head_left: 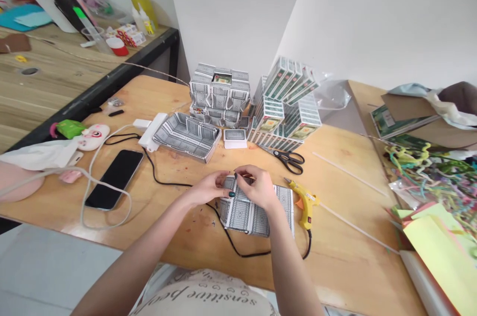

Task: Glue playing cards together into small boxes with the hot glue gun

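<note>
A flat panel of grey patterned playing cards (240, 214) lies on the wooden table in front of me. My left hand (213, 188) is at the panel's upper left corner, its fingers curled around the edge. My right hand (255, 186) rests over the panel's top, fingers bent down and pinched close to the left thumb. What the fingertips hold is too small to make out. A yellow glue gun (306, 202) lies just right of the panel. Beyond the hands are a stack of cards (235, 138), an open card-covered tray (188, 138) and black-handled scissors (289, 159).
Card-covered boxes (219, 92) and stacked green-white card packs (285, 107) stand at the back. A phone (115, 179), a white cable and a power strip (152, 132) are on the left. A black cord crosses under the panel. Coloured paper (439, 251) lies at the right.
</note>
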Available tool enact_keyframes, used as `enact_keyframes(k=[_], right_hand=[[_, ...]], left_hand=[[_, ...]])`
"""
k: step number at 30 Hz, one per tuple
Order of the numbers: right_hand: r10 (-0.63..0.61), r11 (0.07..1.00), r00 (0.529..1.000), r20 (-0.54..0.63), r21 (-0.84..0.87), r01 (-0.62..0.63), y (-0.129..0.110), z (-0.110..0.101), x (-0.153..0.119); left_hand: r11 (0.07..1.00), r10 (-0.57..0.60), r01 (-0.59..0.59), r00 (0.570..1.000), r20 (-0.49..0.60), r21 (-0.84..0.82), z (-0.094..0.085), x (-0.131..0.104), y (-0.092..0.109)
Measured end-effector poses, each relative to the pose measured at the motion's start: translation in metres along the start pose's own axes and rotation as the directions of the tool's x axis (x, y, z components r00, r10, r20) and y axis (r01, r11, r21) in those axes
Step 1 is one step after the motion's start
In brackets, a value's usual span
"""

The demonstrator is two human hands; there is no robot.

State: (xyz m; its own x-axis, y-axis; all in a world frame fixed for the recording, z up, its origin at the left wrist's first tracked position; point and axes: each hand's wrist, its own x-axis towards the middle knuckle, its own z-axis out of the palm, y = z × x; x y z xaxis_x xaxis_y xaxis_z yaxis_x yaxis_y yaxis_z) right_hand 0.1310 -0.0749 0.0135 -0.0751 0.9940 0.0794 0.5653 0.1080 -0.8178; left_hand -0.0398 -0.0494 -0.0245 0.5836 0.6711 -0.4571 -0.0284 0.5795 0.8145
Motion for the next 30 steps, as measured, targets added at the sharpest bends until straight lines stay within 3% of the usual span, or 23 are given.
enact_keyframes(k=[7,14,24,30], right_hand=[[0.125,0.988,0.975,0.184,0.061,-0.138,0.004,-0.006,0.006],[0.186,0.975,0.967,0.176,0.092,-0.204,0.007,-0.001,0.009],[0.19,0.98,0.971,0.144,0.036,-0.197,0.011,0.004,0.008],[0.11,0.989,0.965,0.239,0.071,-0.13,0.011,-0.002,0.009]], left_hand=[[0.999,-0.04,0.038,0.998,-0.058,-0.026,0.003,-0.002,0.002],[0.997,-0.072,0.071,0.993,-0.092,-0.009,0.003,-0.007,0.003],[0.996,-0.042,0.047,0.996,-0.077,0.075,0.003,-0.014,0.005],[0.993,-0.015,0.02,0.999,-0.046,0.117,-0.002,-0.016,0.0]])
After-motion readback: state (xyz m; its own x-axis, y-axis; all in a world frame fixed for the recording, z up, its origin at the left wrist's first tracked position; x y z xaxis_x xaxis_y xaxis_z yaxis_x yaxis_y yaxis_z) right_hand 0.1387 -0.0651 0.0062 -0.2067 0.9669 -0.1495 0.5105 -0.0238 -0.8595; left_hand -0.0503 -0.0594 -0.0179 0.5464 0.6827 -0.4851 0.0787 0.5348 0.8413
